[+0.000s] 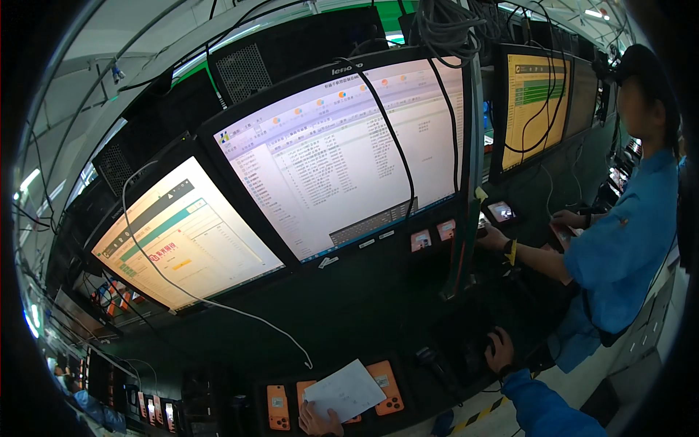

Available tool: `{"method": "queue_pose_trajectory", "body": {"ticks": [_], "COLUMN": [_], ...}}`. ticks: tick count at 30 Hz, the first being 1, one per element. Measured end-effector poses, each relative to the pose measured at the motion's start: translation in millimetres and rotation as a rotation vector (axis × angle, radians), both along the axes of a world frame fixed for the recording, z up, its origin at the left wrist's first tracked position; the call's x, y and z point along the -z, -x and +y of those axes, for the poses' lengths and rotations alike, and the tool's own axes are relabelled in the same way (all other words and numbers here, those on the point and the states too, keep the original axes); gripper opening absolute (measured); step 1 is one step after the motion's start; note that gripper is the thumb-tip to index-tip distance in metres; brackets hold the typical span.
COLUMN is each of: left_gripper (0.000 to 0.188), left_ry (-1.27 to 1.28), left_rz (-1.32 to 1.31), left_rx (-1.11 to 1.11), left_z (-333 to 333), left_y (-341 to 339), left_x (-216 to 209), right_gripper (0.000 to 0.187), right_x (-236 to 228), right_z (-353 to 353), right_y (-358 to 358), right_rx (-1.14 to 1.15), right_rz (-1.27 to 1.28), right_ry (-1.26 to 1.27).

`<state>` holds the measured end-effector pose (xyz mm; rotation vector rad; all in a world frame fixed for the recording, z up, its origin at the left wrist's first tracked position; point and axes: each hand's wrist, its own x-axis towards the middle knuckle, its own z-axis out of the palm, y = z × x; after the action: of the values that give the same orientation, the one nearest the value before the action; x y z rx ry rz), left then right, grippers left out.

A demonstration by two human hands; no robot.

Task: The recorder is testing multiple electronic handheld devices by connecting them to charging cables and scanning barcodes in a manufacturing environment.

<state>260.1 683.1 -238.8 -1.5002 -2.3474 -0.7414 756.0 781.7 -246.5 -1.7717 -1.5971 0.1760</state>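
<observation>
Workshop, electronics, factory-type. Landmark: large monitor (328, 197). Left of it: tilted screen (182, 247). Right: further monitor (535, 109), blue-clad co-worker (626, 233). Below: dark bench (349, 313), orange phones (278, 408). Above, rightward: coiled cables (448, 29), strip light (595, 13).

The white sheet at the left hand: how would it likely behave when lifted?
The white sheet would probably feel light and floppy, since it looks like thin paper. With the left hand only at its lower-left edge, the far corner, over the orange phones, might droop.

bright monitors (328, 200) glow above a dim, fisheye-bent bench (349, 302).
</observation>
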Motion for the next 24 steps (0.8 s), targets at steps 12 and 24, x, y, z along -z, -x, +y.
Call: {"method": "queue_pose_trajectory", "body": {"ticks": [12,24], "left_gripper": [0.061,0.062], "left_ry": [0.156,0.192], "left_rz": [-0.092,-0.074], "left_rx": [-0.032,-0.021], "left_z": [-0.6,-0.4], "left_y": [-2.7,-6.8], "left_x": [-13.1,-21.0], "right_gripper": [0.04,0.04], "right_x": [-11.0,-6.4], "right_z": [-1.3,-2.1], "right_y": [2.0,0.4], "right_rx": [-0.008,0.007], "right_rz": [-0.018,-0.04], "right_ry": [0.005,-0.006]}}
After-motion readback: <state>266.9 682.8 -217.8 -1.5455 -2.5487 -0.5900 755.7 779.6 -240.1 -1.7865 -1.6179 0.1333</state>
